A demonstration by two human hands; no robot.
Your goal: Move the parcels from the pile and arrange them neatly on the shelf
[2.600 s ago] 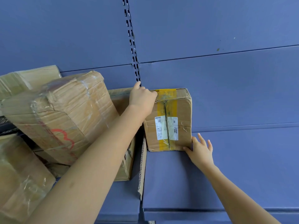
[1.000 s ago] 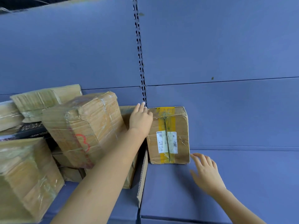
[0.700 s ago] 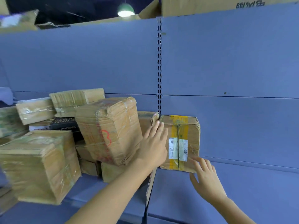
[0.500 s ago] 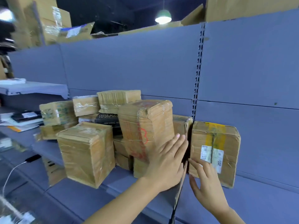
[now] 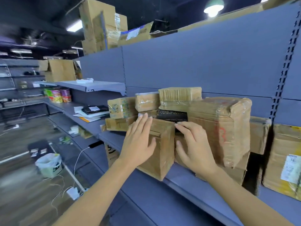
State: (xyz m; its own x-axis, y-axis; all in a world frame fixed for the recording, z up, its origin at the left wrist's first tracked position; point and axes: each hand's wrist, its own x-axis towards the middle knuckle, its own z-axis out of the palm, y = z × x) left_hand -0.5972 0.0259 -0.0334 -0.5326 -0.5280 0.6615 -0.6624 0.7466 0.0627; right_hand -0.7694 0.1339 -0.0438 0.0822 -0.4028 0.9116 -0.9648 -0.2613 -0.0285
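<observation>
A pile of brown taped parcels sits on the blue shelf (image 5: 162, 194). At its front stands a brown parcel (image 5: 164, 160). My left hand (image 5: 138, 142) lies flat on its left face with fingers straight. Against its right side rests my right hand (image 5: 193, 147), with the fingertips at the top edge near a black box (image 5: 172, 115). Right of that hand leans a large film-wrapped parcel with a red mark (image 5: 228, 128). At the far right a yellow-taped parcel with a white label (image 5: 285, 160) stands apart from the pile on the shelf.
A short upper shelf (image 5: 91, 85) juts out at the left, with snack cans (image 5: 58, 95) and papers (image 5: 91, 111) on the level below. Big cartons (image 5: 101, 25) stand on top of the unit. On the floor are a white bucket (image 5: 48, 163) and cables.
The view has swung left. Both hands have left the yellow-taped parcel and moved left onto the front parcel of the pile.
</observation>
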